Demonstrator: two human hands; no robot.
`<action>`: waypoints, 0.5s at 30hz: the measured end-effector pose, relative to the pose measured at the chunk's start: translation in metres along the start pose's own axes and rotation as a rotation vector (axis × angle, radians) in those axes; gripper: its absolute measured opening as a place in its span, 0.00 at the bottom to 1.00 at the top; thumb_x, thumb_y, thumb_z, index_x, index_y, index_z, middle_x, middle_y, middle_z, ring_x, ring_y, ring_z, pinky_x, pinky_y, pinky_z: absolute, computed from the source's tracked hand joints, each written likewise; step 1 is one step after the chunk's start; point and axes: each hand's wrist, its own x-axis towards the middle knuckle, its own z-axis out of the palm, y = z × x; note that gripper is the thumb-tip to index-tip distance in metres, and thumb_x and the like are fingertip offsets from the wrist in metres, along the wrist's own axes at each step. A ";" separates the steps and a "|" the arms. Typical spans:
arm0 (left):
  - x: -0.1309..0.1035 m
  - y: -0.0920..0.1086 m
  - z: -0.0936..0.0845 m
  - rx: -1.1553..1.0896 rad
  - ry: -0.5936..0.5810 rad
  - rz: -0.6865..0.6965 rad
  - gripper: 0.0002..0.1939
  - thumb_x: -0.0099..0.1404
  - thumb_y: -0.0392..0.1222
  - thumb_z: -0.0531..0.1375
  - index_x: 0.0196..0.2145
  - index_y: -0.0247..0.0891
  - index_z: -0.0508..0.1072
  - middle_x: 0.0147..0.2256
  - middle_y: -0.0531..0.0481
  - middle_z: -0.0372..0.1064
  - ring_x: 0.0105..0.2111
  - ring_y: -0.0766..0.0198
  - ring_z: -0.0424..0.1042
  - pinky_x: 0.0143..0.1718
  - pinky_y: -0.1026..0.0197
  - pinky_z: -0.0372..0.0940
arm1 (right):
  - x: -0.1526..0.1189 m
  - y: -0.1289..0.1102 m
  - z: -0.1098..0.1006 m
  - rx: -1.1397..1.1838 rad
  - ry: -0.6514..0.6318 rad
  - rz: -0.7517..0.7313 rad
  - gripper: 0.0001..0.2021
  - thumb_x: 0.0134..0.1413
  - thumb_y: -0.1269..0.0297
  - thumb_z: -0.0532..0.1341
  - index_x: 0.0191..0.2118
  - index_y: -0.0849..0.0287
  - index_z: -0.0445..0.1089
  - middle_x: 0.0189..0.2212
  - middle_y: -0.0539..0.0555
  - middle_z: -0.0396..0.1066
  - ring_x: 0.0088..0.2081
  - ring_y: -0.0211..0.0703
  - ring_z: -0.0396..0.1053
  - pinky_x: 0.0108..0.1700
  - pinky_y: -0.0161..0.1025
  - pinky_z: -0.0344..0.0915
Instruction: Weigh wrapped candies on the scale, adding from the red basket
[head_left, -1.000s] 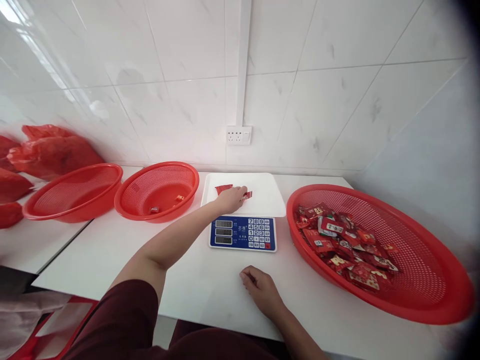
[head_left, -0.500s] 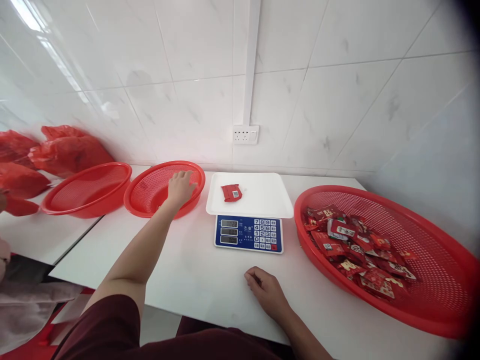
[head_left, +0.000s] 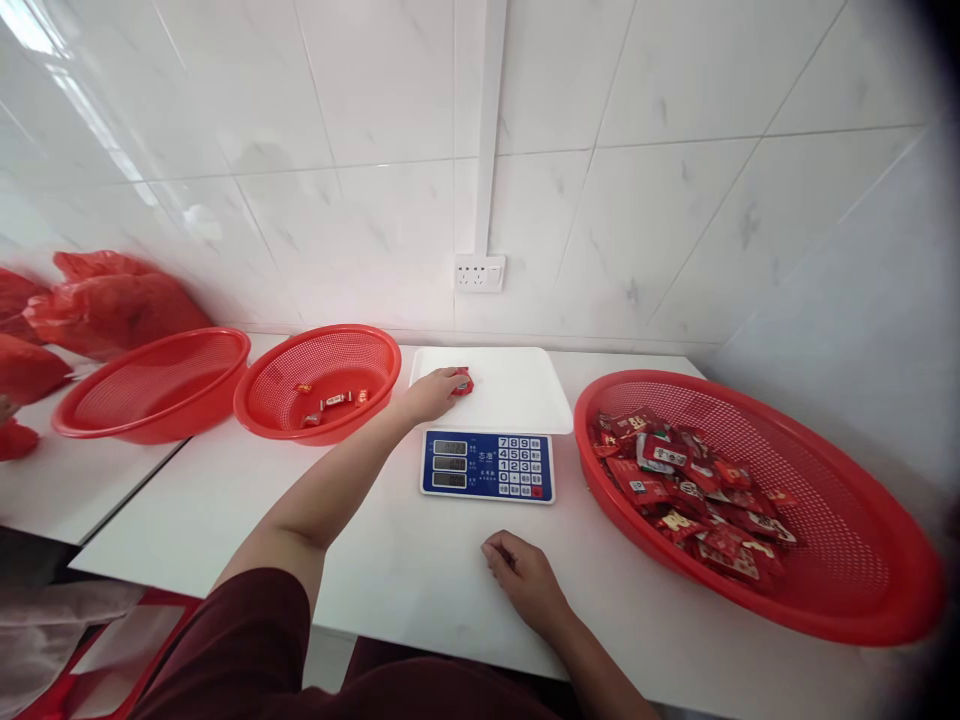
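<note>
1. Nearest to us, our right hand (head_left: pixel 525 580) rests on the white tabletop (head_left: pixel 420 560), its fingers curled together.
2. To its right stands a large red perforated basket (head_left: pixel 840 560), with snack packets (head_left: pixel 675 500) heaped toward its left side.
3. Beyond that hand sits a digital scale (head_left: pixel 486 467), its blue keypad panel facing us; the display digits are too faint for us to read.
4. At the scale's white tray (head_left: pixel 525 390), our left hand (head_left: pixel 435 394) touches a red packet (head_left: pixel 464 386) left of the middle. The thumb is hidden, so we cannot tell whether the fingers are clamped on it.
5. Left of the tray, a smaller red basket (head_left: pixel 330 352) holds a few small wrapped snacks (head_left: pixel 335 400).
6. Behind everything, a socket (head_left: pixel 480 273) is fixed to the tiled wall (head_left: pixel 405 230).
</note>
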 end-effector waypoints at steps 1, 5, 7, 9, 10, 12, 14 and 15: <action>0.001 -0.001 0.000 -0.014 0.019 -0.008 0.22 0.61 0.32 0.51 0.54 0.40 0.66 0.58 0.44 0.60 0.55 0.52 0.62 0.53 0.53 0.61 | 0.000 0.000 0.000 0.005 0.001 -0.003 0.09 0.52 0.52 0.55 0.24 0.43 0.66 0.22 0.50 0.68 0.27 0.56 0.67 0.30 0.52 0.61; -0.002 -0.004 -0.005 -0.194 0.201 -0.127 0.18 0.68 0.41 0.47 0.52 0.41 0.67 0.50 0.44 0.70 0.48 0.52 0.69 0.49 0.51 0.63 | 0.001 -0.002 0.000 0.023 0.004 -0.016 0.08 0.49 0.51 0.56 0.23 0.40 0.66 0.21 0.49 0.68 0.27 0.58 0.68 0.29 0.55 0.62; -0.005 -0.004 -0.010 -0.372 0.336 -0.224 0.17 0.68 0.43 0.48 0.49 0.39 0.69 0.43 0.43 0.74 0.44 0.53 0.71 0.47 0.52 0.64 | 0.002 -0.001 0.000 0.028 0.009 -0.021 0.07 0.48 0.51 0.57 0.23 0.39 0.66 0.21 0.48 0.68 0.27 0.59 0.68 0.29 0.55 0.62; -0.010 -0.004 -0.015 -0.664 0.433 -0.295 0.14 0.67 0.42 0.51 0.46 0.37 0.71 0.40 0.44 0.74 0.41 0.56 0.72 0.45 0.54 0.66 | 0.002 -0.001 0.000 0.032 0.013 -0.023 0.06 0.46 0.50 0.58 0.22 0.38 0.67 0.20 0.48 0.68 0.26 0.59 0.68 0.28 0.56 0.62; -0.012 -0.003 -0.017 -0.838 0.451 -0.317 0.13 0.66 0.41 0.52 0.44 0.36 0.71 0.39 0.45 0.74 0.40 0.59 0.72 0.44 0.56 0.67 | 0.003 0.000 0.000 0.034 0.016 -0.023 0.06 0.46 0.50 0.58 0.22 0.38 0.67 0.20 0.47 0.68 0.25 0.59 0.68 0.27 0.56 0.62; -0.019 0.000 -0.019 -1.148 0.434 -0.352 0.10 0.66 0.39 0.53 0.41 0.34 0.70 0.39 0.45 0.73 0.38 0.62 0.73 0.43 0.57 0.69 | 0.003 0.000 0.000 0.035 0.022 -0.024 0.05 0.45 0.50 0.58 0.22 0.37 0.67 0.19 0.47 0.68 0.25 0.59 0.68 0.27 0.56 0.62; -0.027 0.003 -0.020 -1.348 0.390 -0.384 0.08 0.65 0.38 0.54 0.40 0.34 0.70 0.38 0.46 0.73 0.36 0.64 0.73 0.42 0.56 0.70 | 0.004 -0.001 0.000 0.031 0.028 -0.024 0.05 0.45 0.51 0.58 0.22 0.37 0.67 0.19 0.47 0.68 0.25 0.59 0.68 0.27 0.56 0.62; -0.031 0.005 -0.019 -1.417 0.374 -0.401 0.07 0.65 0.37 0.54 0.39 0.34 0.70 0.37 0.46 0.73 0.35 0.65 0.73 0.42 0.56 0.70 | 0.004 -0.002 0.000 0.029 0.028 -0.023 0.05 0.44 0.51 0.58 0.21 0.37 0.67 0.19 0.47 0.68 0.26 0.59 0.68 0.28 0.56 0.62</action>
